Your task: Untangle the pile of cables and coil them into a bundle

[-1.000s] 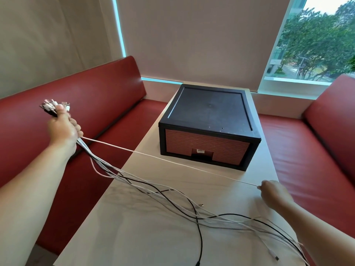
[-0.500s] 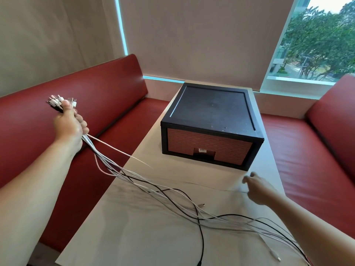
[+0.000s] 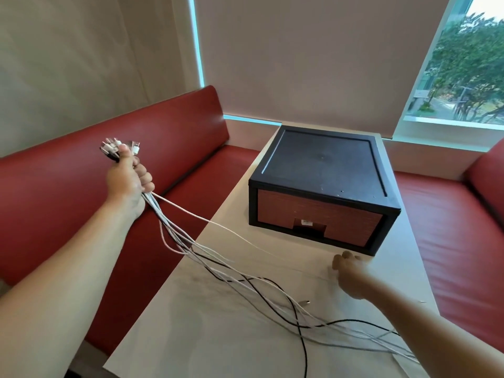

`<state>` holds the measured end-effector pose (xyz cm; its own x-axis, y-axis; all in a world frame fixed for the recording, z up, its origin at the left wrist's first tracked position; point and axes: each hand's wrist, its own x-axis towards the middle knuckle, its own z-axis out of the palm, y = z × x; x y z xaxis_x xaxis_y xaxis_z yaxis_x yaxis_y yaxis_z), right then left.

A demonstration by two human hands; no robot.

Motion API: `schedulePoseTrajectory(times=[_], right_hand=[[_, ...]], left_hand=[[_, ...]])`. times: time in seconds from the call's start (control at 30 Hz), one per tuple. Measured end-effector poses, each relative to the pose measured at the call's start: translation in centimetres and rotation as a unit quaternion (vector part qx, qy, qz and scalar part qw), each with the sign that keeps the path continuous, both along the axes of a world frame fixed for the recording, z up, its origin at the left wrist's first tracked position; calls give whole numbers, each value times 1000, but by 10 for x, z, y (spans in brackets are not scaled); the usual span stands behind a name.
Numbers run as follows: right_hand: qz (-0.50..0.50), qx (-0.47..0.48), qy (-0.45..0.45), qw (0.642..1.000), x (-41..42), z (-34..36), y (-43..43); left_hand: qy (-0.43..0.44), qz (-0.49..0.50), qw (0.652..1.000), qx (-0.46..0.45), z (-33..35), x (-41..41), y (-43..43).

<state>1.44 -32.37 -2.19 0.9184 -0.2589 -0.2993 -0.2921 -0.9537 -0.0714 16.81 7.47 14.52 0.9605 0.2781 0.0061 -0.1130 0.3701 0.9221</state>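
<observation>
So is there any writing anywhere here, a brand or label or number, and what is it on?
The white label in the handle recess of the black drawer box: dark marks, too small and blurred to read.
The plugs of the cables gripped by the left hand: no readable marks.
Nothing else bears text.

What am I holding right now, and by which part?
The left hand grips the cables just below their plug ends. Whether the right hand pinches a cable cannot be told.

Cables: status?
Left hand grips plug ends, raised. Right hand at table, grip unclear. Cables trail crossed, uncoiled. Drawer box just beyond it.
</observation>
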Motion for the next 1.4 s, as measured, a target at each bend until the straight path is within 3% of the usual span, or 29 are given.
schedulePoseTrajectory(times=[0.07,0.2,0.3,0.43,0.63,0.83,1.03,1.17,1.4], right_hand=[[49,86,-71,993,10,26,35],[154,298,-183,924,26,97,132],[220,357,-231,878,38,135,195],[211,423,-239,848,49,150,233],[270,214,-327,880,27,145,189],[220,53,-286,931,9,154,96],[214,-139,-367,894,3,189,16],[200,-173,-339,903,-3,164,-7],[175,-153,-179,956,-32,55,-23]], left_hand=[[-4,-29,999,-14,4,-6,-12],[-27,-88,995,-26,21,-23,-38],[-48,-140,988,-52,39,-42,-56],[-73,-169,979,-86,59,-63,-66],[-72,-135,974,-167,61,-59,-43],[-57,-106,958,-259,46,-55,-44],[-40,-159,954,-251,19,-61,-73],[48,-156,965,-205,-13,-54,-76],[218,-75,970,-74,-117,-57,-40]])
